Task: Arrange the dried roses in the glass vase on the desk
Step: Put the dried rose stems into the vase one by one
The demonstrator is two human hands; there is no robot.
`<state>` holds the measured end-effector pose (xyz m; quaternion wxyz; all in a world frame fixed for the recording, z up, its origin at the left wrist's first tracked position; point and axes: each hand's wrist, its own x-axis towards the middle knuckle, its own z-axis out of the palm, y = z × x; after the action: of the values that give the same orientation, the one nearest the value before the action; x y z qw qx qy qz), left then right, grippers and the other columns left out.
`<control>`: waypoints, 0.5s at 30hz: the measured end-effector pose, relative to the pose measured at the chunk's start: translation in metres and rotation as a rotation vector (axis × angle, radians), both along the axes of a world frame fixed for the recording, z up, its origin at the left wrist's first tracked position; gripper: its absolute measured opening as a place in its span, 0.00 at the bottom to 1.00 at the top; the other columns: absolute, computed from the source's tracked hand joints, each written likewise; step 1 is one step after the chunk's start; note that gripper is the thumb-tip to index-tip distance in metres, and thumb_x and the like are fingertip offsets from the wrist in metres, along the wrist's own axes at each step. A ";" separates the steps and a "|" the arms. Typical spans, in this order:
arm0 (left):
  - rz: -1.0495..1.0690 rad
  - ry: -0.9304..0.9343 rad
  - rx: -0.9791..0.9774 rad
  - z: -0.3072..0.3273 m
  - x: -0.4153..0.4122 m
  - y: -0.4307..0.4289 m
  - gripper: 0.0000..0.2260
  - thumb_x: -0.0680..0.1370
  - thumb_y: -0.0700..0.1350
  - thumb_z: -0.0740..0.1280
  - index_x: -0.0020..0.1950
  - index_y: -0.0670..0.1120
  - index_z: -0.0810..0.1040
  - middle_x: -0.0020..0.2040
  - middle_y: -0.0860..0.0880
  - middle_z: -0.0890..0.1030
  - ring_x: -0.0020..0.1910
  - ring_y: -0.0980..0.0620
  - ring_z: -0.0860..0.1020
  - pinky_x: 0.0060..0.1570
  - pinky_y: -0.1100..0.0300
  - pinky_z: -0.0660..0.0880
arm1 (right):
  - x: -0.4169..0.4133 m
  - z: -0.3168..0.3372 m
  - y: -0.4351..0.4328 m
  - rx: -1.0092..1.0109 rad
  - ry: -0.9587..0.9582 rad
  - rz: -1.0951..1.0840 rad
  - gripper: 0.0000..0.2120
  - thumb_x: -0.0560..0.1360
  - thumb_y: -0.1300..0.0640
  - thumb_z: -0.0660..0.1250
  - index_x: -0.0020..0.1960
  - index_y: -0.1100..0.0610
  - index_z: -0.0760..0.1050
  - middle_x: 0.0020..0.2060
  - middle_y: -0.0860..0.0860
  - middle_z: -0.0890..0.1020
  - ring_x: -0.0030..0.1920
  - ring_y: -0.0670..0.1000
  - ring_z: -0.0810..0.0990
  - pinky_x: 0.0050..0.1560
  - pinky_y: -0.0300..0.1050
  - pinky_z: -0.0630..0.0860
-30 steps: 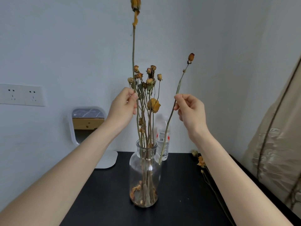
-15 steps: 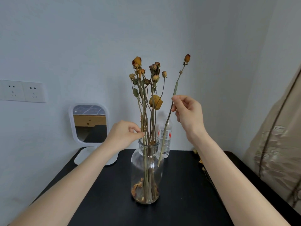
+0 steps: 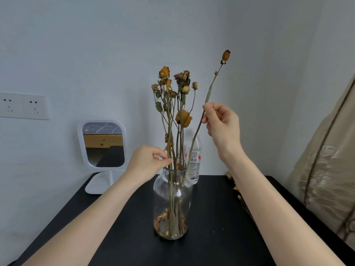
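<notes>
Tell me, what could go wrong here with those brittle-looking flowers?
The right hand pinches a single stem midway; forcing it into the crowded vase could snap it. The left hand pinches the bunch at the vase's neck; a tug might tip the vase towards the bottle close behind. Loose roses lie on the desk by the right forearm and could get crushed.

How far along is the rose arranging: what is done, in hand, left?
Done: several dried roses stand in the glass vase. In hand: the left hand pinches one stem at its mouth; the right hand pinches a single rose whose lower end reaches the neck. Left: seating it, then the loose roses on the desk.
</notes>
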<state>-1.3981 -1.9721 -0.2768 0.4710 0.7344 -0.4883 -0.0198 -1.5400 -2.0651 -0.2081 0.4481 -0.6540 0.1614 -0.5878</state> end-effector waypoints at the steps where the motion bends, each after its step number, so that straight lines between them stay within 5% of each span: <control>1: 0.006 0.000 0.011 -0.001 0.000 0.000 0.04 0.72 0.46 0.71 0.43 0.46 0.83 0.28 0.56 0.70 0.31 0.56 0.71 0.37 0.65 0.68 | 0.000 -0.001 0.000 -0.002 -0.001 -0.007 0.06 0.78 0.57 0.62 0.45 0.55 0.75 0.27 0.47 0.74 0.23 0.40 0.67 0.26 0.30 0.65; 6: 0.029 0.009 0.070 -0.002 -0.002 0.000 0.05 0.73 0.46 0.70 0.45 0.46 0.84 0.41 0.51 0.81 0.44 0.53 0.77 0.45 0.60 0.71 | 0.001 0.001 -0.002 -0.022 -0.064 -0.040 0.06 0.79 0.57 0.61 0.46 0.57 0.75 0.28 0.47 0.74 0.24 0.41 0.67 0.27 0.32 0.65; 15: 0.071 -0.009 -0.006 -0.008 0.000 0.005 0.06 0.72 0.53 0.70 0.42 0.51 0.78 0.33 0.52 0.75 0.35 0.55 0.74 0.32 0.66 0.66 | 0.005 0.016 0.003 -0.101 -0.188 -0.055 0.06 0.79 0.59 0.60 0.47 0.60 0.73 0.28 0.48 0.74 0.25 0.40 0.69 0.31 0.33 0.66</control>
<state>-1.3985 -1.9674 -0.2852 0.4715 0.7498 -0.4642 0.0016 -1.5352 -2.0620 -0.1925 0.4114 -0.6130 0.1066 -0.6661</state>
